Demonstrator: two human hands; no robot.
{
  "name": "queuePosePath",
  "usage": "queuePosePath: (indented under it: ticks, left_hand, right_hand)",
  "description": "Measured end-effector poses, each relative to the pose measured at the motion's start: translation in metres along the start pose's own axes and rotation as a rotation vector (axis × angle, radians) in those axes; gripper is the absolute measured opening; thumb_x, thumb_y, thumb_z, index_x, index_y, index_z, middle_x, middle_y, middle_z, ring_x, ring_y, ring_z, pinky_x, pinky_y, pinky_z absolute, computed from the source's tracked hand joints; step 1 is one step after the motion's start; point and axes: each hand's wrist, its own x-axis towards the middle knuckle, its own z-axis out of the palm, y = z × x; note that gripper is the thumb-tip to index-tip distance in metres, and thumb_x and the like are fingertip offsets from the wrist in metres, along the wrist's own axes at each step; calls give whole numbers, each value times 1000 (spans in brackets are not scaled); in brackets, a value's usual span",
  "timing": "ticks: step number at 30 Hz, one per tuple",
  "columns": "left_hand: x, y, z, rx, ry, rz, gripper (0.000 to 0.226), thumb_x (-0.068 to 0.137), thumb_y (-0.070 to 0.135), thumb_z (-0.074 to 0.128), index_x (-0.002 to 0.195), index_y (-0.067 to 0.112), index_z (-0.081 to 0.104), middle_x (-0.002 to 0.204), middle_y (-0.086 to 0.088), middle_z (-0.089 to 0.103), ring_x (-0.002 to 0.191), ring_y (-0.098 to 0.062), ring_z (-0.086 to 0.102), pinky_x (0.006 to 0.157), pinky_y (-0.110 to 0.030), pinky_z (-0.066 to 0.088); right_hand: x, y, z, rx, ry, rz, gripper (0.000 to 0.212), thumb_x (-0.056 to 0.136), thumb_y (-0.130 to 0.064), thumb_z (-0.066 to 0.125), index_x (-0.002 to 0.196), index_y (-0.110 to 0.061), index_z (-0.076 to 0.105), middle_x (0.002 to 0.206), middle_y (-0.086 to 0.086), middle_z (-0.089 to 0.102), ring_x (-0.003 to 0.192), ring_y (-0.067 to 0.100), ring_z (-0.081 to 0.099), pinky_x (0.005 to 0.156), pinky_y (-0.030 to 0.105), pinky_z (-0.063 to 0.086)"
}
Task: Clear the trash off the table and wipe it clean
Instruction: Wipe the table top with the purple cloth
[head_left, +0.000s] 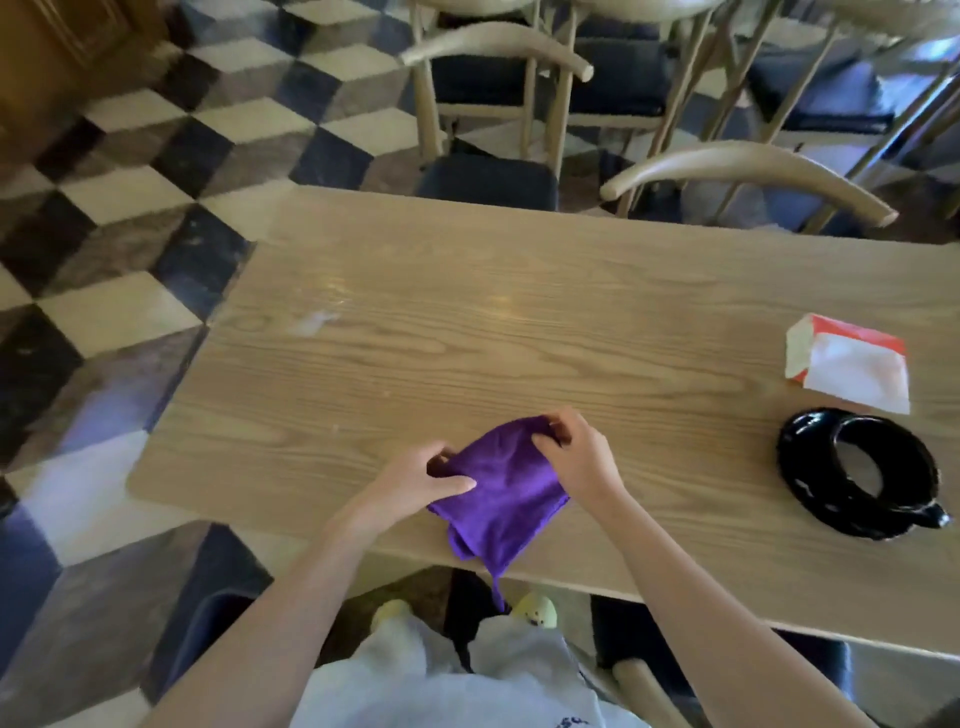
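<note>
A purple cloth lies folded on the near edge of the light wooden table, one corner hanging over the edge. My left hand pinches the cloth's left side. Its far corner is gripped by my right hand. A pale smear marks the tabletop toward the far left. At the right side of the table lies a red and white paper box.
A glossy black ring-shaped dish sits on the table near its right front. Wooden chairs with dark seats stand along the far side. Another chair is tucked under the near edge. The floor is checkered tile.
</note>
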Motion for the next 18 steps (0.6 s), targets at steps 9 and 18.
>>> queuePosePath:
  ticks: [9,18]
  left_hand:
    - [-54,-77,-73,-213,158,-142,15,81,1,64,94,8,66,80,0,64,74,-11,57,68,-20,45]
    - [-44,-124,-166,-315,410,-133,24,79,-1,67,102,7,67,65,10,64,63,-4,59,60,-18,45]
  right_hand:
    - [-10,-55,88,-14,-78,-64,18,81,-10,67,100,-10,66,83,-2,60,79,14,54,65,13,32]
    - [5,-113,174,-95,-82,-30,19,86,-17,61,103,-7,64,84,2,58,80,20,52,58,17,26]
